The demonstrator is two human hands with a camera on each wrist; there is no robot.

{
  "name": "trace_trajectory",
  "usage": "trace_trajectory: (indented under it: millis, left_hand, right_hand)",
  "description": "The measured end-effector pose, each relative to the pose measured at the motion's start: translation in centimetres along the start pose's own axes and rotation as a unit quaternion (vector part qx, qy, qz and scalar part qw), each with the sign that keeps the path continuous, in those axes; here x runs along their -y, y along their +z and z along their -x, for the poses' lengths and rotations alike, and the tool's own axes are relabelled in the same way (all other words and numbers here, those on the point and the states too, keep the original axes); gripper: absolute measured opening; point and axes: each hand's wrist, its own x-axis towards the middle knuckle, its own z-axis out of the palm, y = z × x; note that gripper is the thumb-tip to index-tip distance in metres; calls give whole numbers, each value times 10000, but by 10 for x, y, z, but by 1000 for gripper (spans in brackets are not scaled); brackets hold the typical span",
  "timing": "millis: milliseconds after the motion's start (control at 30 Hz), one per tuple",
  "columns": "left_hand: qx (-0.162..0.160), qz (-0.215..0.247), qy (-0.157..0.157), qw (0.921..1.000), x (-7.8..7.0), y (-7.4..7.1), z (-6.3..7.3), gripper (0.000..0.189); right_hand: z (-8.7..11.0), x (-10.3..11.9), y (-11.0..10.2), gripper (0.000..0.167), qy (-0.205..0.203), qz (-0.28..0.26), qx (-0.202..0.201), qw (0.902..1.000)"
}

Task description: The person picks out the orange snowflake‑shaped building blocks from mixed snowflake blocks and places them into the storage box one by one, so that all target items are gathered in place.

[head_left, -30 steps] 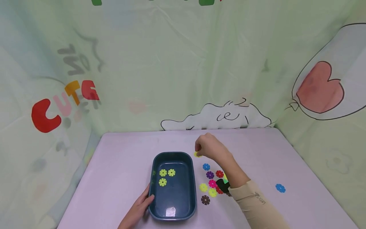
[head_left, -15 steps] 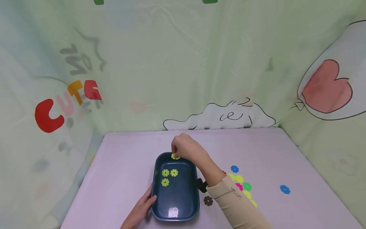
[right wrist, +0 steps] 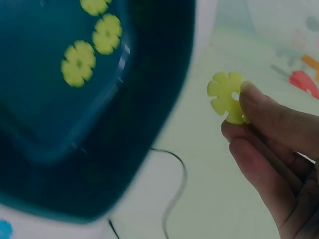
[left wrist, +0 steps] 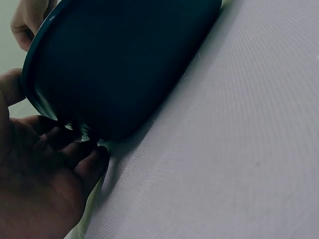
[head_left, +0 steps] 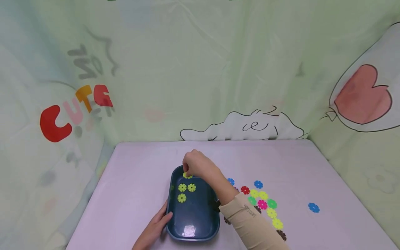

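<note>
A dark blue rectangular tray stands on the table, with three yellow notched snowflake discs lying flat inside near its far end. My left hand grips the tray's left side; in the left wrist view its thumb is at the rim and the fingers curl against the outer wall. Over the tray's far end, my right hand pinches another yellow snowflake disc between thumb and fingertips. The right forearm crosses above the tray's right rim and hides part of it.
Right of the tray lie several loose snowflake discs, among them a red disc, a pink disc and a green disc. One blue disc lies farther right. A printed curtain rises behind the table.
My right hand has carried the yellow disc leftward from beyond the loose discs to over the tray's far end, then slightly lower. My left hand keeps its grip on the tray.
</note>
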Motion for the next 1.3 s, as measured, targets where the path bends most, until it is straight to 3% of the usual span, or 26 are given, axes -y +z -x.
trace_trajectory:
  millis: [333,600,900,1300]
  left_hand:
    - [68,-37,10,10000,1,-1,-3,78]
    - [102,-52,77,9999,0,-2,-1,77]
    - [81,-107,100,9999,1,-3,-3,77]
    - [80,-56,91,9999,2,-4,-4,78]
  right_hand:
    - [-12,-9,42,13,252,-362,460,9980]
    - [-15,-16,52,14,448,-568,578,9957]
    - [-15,-21,63,18,972,-952,1241,9829]
    - [-14,-21,71,15,1141,-1026,1376,9785]
